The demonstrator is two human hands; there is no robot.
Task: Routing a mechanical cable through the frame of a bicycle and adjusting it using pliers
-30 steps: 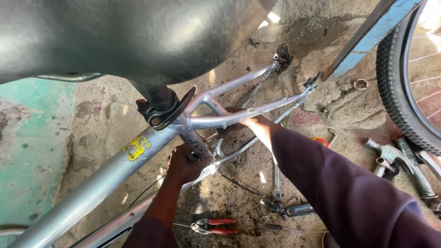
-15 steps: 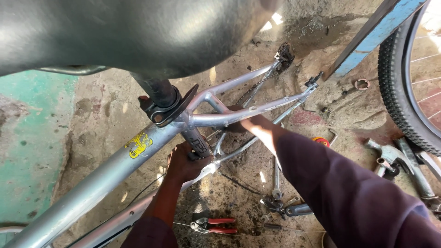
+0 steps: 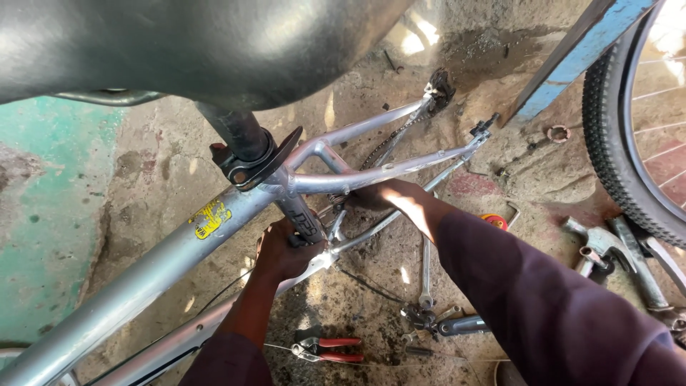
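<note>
A silver bicycle frame [image 3: 143, 275] lies across the view, with its black saddle [image 3: 193, 43] filling the top. My left hand [image 3: 282, 250] is closed around the seat tube just below the seat clamp [image 3: 246, 168]. My right hand [image 3: 382, 196] reaches under the rear stays [image 3: 386, 168] near the chain area; its fingers are hidden behind the tube, so what they touch cannot be made out. Both arms wear dark purple sleeves.
Red-handled pliers [image 3: 329, 348] lie on the dirt floor below my hands. A spanner [image 3: 425, 275] and a pedal with small parts [image 3: 450, 323] lie beside them. A hammer [image 3: 600, 246] and a bicycle wheel [image 3: 629, 143] are at right, next to a blue post [image 3: 572, 61].
The view has shifted slightly, so the frame and saddle sit a little lower and to the right. Both hands stay in the same places on the frame.
</note>
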